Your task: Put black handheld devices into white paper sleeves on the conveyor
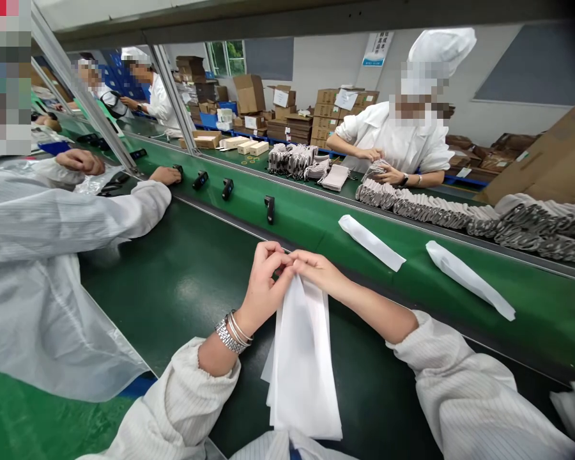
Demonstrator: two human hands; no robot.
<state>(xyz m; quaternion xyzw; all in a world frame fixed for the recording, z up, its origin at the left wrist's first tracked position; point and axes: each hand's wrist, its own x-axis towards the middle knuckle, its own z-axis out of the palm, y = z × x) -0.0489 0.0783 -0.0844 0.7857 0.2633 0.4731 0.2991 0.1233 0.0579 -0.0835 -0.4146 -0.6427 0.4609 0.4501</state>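
We pinch the top edge of a white fabric sleeve (pixel 301 364) with both hands — our left hand (pixel 264 287) (the one with the metal bracelets (pixel 232 332)) and our right hand (pixel 316 269) closed on it, fingertips meeting. The sleeve hangs over the dark green conveyor belt (pixel 182 287) — touching it or not, we cannot tell. Two more white sleeves (pixel 371 243) lie on the raised green belt (pixel 531 313) beyond, near stacked grey bundles (pixel 436 211).

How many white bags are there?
3. One white bag hangs from the left hand and right hand; another and another lie on the green belt. Some may be hidden.
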